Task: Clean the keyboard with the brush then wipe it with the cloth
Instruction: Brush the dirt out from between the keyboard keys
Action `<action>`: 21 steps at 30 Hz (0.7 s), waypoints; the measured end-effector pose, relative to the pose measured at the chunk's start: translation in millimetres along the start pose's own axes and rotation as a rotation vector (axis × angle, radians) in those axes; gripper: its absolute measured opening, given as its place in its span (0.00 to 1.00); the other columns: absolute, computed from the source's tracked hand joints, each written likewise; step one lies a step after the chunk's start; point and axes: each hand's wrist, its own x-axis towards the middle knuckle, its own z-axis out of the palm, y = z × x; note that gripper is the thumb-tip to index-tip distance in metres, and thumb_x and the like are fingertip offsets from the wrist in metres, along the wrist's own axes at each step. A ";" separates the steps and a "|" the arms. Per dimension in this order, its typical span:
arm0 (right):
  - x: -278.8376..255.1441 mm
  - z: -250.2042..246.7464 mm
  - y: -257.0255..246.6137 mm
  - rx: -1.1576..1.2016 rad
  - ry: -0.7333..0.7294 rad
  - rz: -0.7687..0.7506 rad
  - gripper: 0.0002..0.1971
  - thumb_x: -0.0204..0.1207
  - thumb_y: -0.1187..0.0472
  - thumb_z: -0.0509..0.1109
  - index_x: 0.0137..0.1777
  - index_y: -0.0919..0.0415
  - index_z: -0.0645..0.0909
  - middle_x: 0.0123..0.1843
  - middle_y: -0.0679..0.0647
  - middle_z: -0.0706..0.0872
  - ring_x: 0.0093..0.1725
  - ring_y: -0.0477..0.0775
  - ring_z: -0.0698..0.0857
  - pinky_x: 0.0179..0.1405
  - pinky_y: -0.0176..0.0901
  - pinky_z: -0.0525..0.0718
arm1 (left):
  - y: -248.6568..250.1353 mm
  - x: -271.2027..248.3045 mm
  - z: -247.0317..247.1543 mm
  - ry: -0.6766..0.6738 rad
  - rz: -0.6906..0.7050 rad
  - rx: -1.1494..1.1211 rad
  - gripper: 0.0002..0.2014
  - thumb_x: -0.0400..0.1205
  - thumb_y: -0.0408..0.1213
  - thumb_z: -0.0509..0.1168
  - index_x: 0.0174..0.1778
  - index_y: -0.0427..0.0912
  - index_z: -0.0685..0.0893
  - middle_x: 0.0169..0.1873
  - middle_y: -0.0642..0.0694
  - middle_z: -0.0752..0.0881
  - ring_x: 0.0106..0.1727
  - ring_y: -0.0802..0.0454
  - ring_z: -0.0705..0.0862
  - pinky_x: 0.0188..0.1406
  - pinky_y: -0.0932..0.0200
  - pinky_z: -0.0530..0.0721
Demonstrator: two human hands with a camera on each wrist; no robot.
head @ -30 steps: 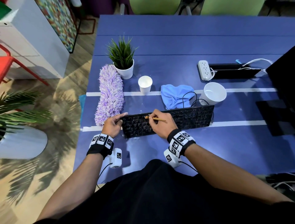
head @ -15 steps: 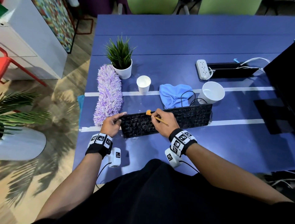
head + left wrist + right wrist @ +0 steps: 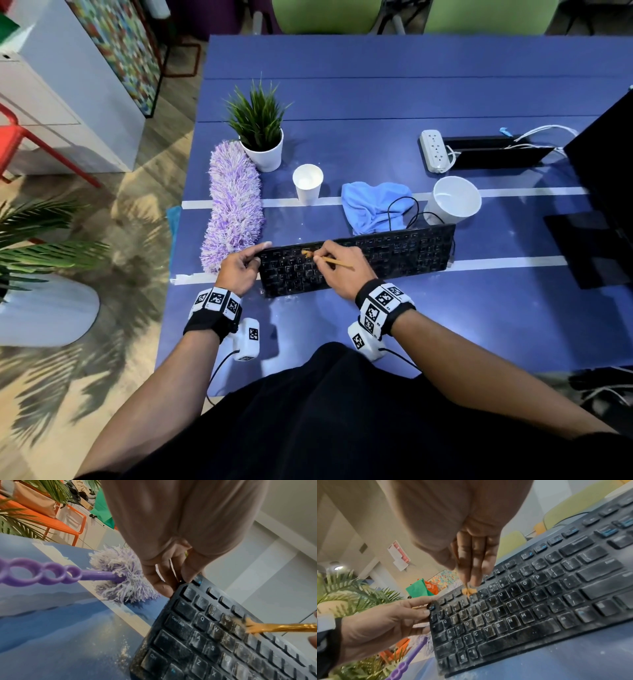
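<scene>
A dusty black keyboard [image 3: 394,255] [image 3: 223,639] [image 3: 530,601] lies across the blue table [image 3: 376,96]. My left hand [image 3: 239,265] [image 3: 173,574] [image 3: 388,618] pinches its far left corner. My right hand [image 3: 337,265] [image 3: 471,555] grips a thin brush [image 3: 330,260] with an orange handle [image 3: 283,628]; its orange bristles [image 3: 307,253] [image 3: 468,591] press on the number-row keys at the left. A crumpled light blue cloth [image 3: 373,205] lies just behind the keyboard, under the black cable.
A purple fluffy duster [image 3: 234,205] [image 3: 120,577] lies left of the keyboard, a potted plant [image 3: 260,137] behind it. A paper cup [image 3: 307,183], a white bowl [image 3: 454,200], a power strip [image 3: 434,150] and a dark monitor [image 3: 603,178] stand further back and right. Dust specks [image 3: 124,654] lie near the keyboard's front left.
The brush tip swept from the upper key rows out to the keyboard's far edge, then came back onto the number row. My left hand stayed on the corner.
</scene>
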 end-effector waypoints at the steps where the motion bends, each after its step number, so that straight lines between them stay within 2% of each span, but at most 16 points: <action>1: -0.1 -1.0 3.2 0.004 0.069 0.024 0.03 0.77 0.56 0.68 0.43 0.53 0.80 0.33 0.51 0.87 0.30 0.51 0.83 0.34 0.39 0.82 | -0.2 0.0 0.3 0.003 0.004 -0.002 0.25 0.84 0.18 0.57 0.61 0.55 0.84 0.46 0.75 0.88 0.57 0.68 0.85 0.74 0.51 0.76; 3: -0.3 -5.8 10.5 0.026 0.199 0.057 0.04 0.76 0.57 0.68 0.41 0.54 0.79 0.32 0.51 0.86 0.29 0.51 0.84 0.33 0.38 0.83 | 0.4 -0.8 0.6 0.008 0.014 -0.011 0.24 0.84 0.18 0.57 0.62 0.53 0.84 0.46 0.75 0.88 0.61 0.59 0.85 0.75 0.51 0.76; 4: -1.1 -8.2 13.7 0.031 0.210 0.067 0.04 0.76 0.57 0.67 0.40 0.53 0.79 0.31 0.51 0.86 0.29 0.51 0.84 0.33 0.38 0.82 | -0.5 -0.7 0.5 0.008 0.017 -0.013 0.24 0.84 0.18 0.57 0.62 0.53 0.84 0.46 0.75 0.88 0.62 0.56 0.84 0.75 0.51 0.76; 6: -4.1 -10.0 17.4 0.024 0.117 0.064 0.05 0.77 0.57 0.67 0.40 0.53 0.77 0.31 0.51 0.85 0.28 0.52 0.83 0.30 0.39 0.82 | -2.3 -0.2 -0.1 0.009 0.020 -0.012 0.25 0.84 0.18 0.58 0.61 0.55 0.85 0.47 0.75 0.88 0.64 0.54 0.84 0.75 0.50 0.76; 9: -11.6 -4.7 22.0 -0.064 -0.065 0.052 0.05 0.78 0.57 0.66 0.41 0.54 0.77 0.30 0.52 0.82 0.27 0.55 0.79 0.31 0.43 0.82 | -2.8 0.2 -0.8 0.018 0.022 0.005 0.34 0.84 0.19 0.58 0.52 0.72 0.87 0.48 0.74 0.88 0.65 0.53 0.84 0.76 0.49 0.76; 11: -14.8 -1.5 26.7 -0.045 -0.008 0.060 0.04 0.77 0.57 0.67 0.42 0.55 0.78 0.31 0.51 0.83 0.29 0.55 0.79 0.34 0.44 0.83 | -1.7 0.7 -0.6 0.016 0.023 0.015 0.37 0.84 0.19 0.58 0.50 0.78 0.85 0.48 0.75 0.87 0.65 0.53 0.84 0.76 0.50 0.75; 13: -15.7 -1.5 30.1 0.003 0.068 0.071 0.04 0.78 0.57 0.67 0.43 0.55 0.78 0.32 0.48 0.83 0.30 0.54 0.81 0.34 0.42 0.82 | 0.7 0.7 -0.1 0.014 0.026 0.019 0.37 0.84 0.19 0.58 0.50 0.79 0.85 0.48 0.75 0.87 0.66 0.52 0.84 0.76 0.50 0.75; 16: -12.6 -3.4 28.4 -0.009 -0.006 0.096 0.04 0.77 0.56 0.67 0.43 0.55 0.79 0.31 0.52 0.85 0.31 0.55 0.83 0.34 0.44 0.83 | -0.6 -0.3 -1.9 0.014 0.022 0.027 0.37 0.84 0.19 0.58 0.51 0.79 0.85 0.48 0.75 0.87 0.66 0.51 0.84 0.76 0.49 0.75; 20: -7.3 -6.1 25.1 0.006 0.097 0.108 0.05 0.76 0.57 0.68 0.39 0.53 0.78 0.29 0.49 0.83 0.27 0.50 0.80 0.30 0.38 0.76 | -0.8 -1.0 -1.8 0.011 0.024 0.019 0.37 0.84 0.19 0.58 0.51 0.78 0.85 0.49 0.74 0.87 0.66 0.52 0.84 0.76 0.47 0.76; 21: -6.5 -3.9 21.9 0.005 0.078 0.091 0.05 0.76 0.57 0.67 0.39 0.53 0.77 0.30 0.49 0.83 0.28 0.50 0.81 0.30 0.37 0.77 | -0.7 -0.9 -1.5 0.015 0.018 0.019 0.36 0.84 0.20 0.58 0.51 0.78 0.85 0.49 0.74 0.87 0.66 0.52 0.84 0.76 0.48 0.76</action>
